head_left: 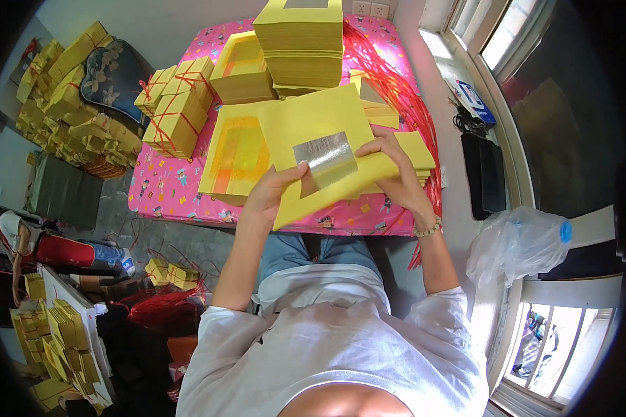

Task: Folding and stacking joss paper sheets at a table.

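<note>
White shirt (327, 326) beneath left hand (264, 193) and right hand (401, 177), grip around yellow sheet (325, 154); tall stack (302, 52) behind, red strings (395, 87) alongside.

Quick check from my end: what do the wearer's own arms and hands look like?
Both the left hand and right hand are bare, without gloves. A bracelet of pale, round beads circles the right wrist; none shows on the left. Loose white short sleeves end near the elbows, leaving both forearms uncovered.

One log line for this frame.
left hand: holding yellow paper | right hand: holding same paper | silver patch: facing camera | tall yellow stack: beyond
</note>
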### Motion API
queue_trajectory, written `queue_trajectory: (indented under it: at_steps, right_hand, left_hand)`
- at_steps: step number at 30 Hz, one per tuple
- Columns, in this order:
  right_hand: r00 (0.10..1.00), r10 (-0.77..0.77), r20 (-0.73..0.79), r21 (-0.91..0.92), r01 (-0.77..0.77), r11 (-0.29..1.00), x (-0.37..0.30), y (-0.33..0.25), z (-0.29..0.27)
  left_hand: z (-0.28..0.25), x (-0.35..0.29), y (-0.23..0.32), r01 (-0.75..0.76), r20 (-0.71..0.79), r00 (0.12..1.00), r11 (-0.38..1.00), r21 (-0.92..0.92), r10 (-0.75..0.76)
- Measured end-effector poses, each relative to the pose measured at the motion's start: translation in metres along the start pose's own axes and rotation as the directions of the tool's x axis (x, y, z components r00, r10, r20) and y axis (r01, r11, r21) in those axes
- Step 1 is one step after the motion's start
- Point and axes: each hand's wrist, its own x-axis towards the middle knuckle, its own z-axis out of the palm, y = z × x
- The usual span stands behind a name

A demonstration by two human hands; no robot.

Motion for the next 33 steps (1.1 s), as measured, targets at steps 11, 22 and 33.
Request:
queue_trajectory:
  at_steps: [11,22,33]
  right_hand:
    - [0.980,0.186,-0.063,0.482,-0.134,0.866,0.010,0.007,-0.001]
    - [0.987,0.149,0.056,0.139,-0.156,0.978,0.040,0.000,-0.010]
    - [0.977,0.178,-0.117,0.412,-0.115,0.904,0.068,0.047,0.030]
  left_hand:
    - [-0.013,0.001,0.011,-0.205,0.200,0.955,0.974,-0.093,0.220]
    - [0.036,0.018,0.044,-0.386,0.287,0.920,0.484,0.786,0.268]
    - [0.018,0.081,0.007,-0.617,0.295,0.776,0.573,0.540,0.558]
